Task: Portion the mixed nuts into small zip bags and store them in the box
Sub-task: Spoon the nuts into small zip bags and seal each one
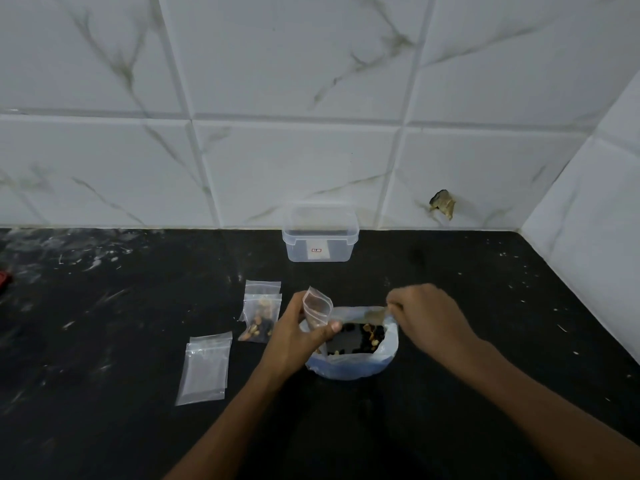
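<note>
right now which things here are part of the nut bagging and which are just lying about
Part of the job: small zip bag in left hand, nut bag at right hand, filled bags, empty bags, box.

Lying about: red thing at left edge.

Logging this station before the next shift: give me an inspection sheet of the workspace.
Surface: black countertop, pale smears and specks.
Job's things: open nut bag; small zip bag held over it; filled zip bag; empty zip bags; clear box, open, by the wall.
Clutter: red object at left edge.
Grippers: left hand grips small zip bag; right hand pinches nut bag rim.
Cables: nothing seen.
Surroundings: marbled wall tiles, one chipped.
</note>
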